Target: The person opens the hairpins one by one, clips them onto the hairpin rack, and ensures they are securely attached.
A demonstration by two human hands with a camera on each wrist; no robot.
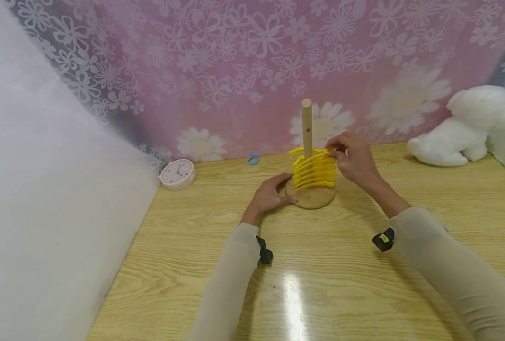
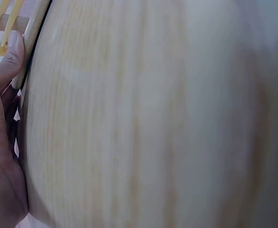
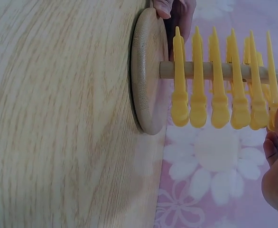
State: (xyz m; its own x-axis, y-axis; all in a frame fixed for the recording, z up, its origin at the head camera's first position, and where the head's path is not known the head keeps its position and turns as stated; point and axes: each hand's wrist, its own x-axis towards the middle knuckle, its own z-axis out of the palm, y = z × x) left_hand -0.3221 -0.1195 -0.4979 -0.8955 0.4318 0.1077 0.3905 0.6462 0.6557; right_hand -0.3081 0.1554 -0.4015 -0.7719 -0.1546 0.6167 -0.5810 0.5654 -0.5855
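Note:
A wooden stand has a round base on the table and an upright dowel. Several yellow plastic pieces with rounded ends are stacked one above another around the dowel, with small gaps between them. My right hand pinches the end of the topmost yellow piece between thumb and fingers, and this piece tilts against the others in the right wrist view. Low on the left, my left hand holds the edge of the base, its thumb over the top and its fingers around the rim.
A blue ring lies near the back edge of the wood-grain table. A round pink clock is at the left, and a white plush dog sits at the back right. Behind hangs a pink floral cloth.

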